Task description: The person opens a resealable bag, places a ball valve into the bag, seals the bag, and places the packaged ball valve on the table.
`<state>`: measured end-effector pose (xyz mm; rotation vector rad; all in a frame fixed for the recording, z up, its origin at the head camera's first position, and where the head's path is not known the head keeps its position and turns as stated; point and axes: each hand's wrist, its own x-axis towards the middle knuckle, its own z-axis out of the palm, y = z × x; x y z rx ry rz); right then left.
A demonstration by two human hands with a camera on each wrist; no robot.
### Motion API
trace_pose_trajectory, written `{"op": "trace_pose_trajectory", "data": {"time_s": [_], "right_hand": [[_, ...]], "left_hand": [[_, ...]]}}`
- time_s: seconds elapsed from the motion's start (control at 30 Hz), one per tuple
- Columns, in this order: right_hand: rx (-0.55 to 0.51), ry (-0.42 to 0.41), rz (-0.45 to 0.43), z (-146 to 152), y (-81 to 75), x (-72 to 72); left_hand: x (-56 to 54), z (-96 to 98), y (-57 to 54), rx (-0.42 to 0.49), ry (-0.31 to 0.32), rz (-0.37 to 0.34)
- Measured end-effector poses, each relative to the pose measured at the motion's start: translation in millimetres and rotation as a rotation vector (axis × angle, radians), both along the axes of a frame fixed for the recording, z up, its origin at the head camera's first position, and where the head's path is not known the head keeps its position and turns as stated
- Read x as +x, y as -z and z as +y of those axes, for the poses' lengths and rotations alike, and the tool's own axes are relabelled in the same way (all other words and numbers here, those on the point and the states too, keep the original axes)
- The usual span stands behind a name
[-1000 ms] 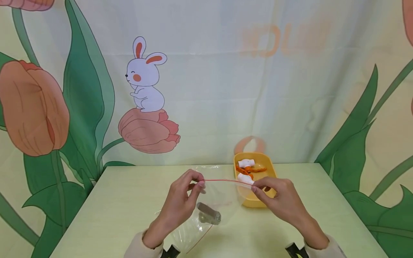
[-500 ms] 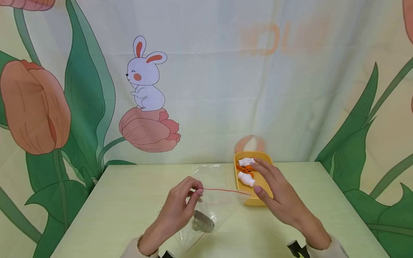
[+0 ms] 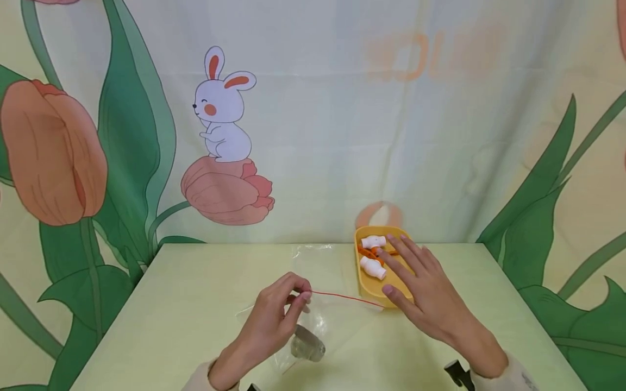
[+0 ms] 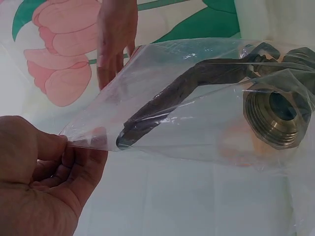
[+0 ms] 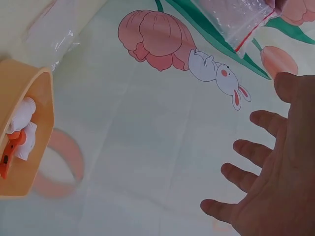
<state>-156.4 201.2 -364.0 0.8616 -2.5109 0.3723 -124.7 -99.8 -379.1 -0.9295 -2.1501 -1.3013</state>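
On my feed there's a tulip-print curtain [image 3: 318, 141] beyond both hands, pale table [image 3: 191, 293] under them. My left hand [image 3: 276, 315] is pinching a clear, crinkly bag [image 4: 197, 125] by its red edge [image 3: 342, 296]. My right hand [image 3: 432, 301] is spread, fingers blocking part of the yellow bin [image 3: 360, 279]. Metal valve [image 3: 307, 345] is bagged beside my left, bent handle [image 4: 167, 98] pointing at that pinch, brassy threads [image 4: 256, 120] away; white fittings [image 3: 373, 269] in the bin.
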Motion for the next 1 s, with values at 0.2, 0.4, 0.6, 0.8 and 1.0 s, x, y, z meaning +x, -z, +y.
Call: {"op": "trace_pose_trajectory", "data": {"time_s": [0.2, 0.4, 0.6, 0.8, 1.0], "right_hand": [[0.033, 0.032, -0.045, 2.8, 0.0, -4.3], [0.048, 0.042, -0.056, 3.6, -1.7, -7.0], [0.058, 0.058, -0.067, 3.9, -2.6, -6.5], [0.063, 0.062, -0.075, 4.2, -1.3, -4.8], [0.06, 0.057, -0.073, 4.3, 1.8, -1.6]], "left_hand": [[1.2, 2.4, -2.8, 0.013, 0.013, 0.036], [3.2, 3.6, -4.2, 0.002, 0.023, -0.022], [9.1, 5.9, -3.8, -0.009, 0.022, -0.073], [18.0, 9.2, 2.2, 0.016, 0.08, -0.142], [29.2, 12.6, 9.7, 0.023, 0.119, -0.253]]}}
